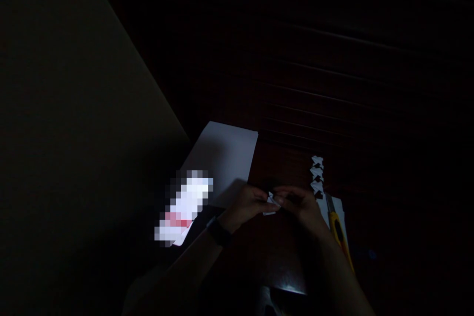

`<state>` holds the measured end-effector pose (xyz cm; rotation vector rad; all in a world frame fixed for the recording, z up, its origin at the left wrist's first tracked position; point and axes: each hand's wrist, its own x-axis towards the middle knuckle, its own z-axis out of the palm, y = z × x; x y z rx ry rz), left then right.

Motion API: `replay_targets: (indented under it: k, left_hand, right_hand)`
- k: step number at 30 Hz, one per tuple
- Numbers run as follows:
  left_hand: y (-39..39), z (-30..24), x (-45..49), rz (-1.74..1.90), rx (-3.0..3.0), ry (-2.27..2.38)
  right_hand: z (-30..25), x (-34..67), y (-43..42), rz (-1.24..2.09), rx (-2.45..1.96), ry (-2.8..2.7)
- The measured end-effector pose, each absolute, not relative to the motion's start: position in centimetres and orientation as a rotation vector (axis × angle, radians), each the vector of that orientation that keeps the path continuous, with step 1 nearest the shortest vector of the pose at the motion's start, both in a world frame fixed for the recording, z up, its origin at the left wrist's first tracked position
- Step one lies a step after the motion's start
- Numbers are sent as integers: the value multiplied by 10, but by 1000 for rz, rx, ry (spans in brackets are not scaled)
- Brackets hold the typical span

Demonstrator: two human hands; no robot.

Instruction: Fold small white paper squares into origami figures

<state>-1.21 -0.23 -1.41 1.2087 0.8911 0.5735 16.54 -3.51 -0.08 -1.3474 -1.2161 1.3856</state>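
Between my two hands is a small piece of folded white paper (271, 202), held above the dark table. My left hand (247, 203), with a dark band on its wrist, pinches the paper from the left. From the other side, the fingers of my right hand (299, 203) close on the same paper. Three small folded paper pieces (317, 174) lie in a column just beyond my right hand. Beside my right forearm a yellow utility knife (336, 227) rests on white paper (341, 206). Dim light hides the fine folds.
A large white paper stack or sheet (225, 160) lies on the table to the left. Near it glows a bright, pixelated screen-like object (185, 207). A pale wall (74, 108) rises on the left, and dark slatted wood (333, 79) stands behind.
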Motion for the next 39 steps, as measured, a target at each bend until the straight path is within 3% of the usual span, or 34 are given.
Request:
replay_targets:
  k: [11,22,39]
  left_hand:
    - [-4,-9,-14,454,1348,991]
    - [-4,-8,-12,675,1407,945]
    - [-6,-14,-11,702,1361,919]
  right_hand:
    - [0,166,-37,1468,-1309,-1339]
    - [-8,167,-30,1186,-1483,-1105]
    - [0,172,-33,1323,-1395,-1287]
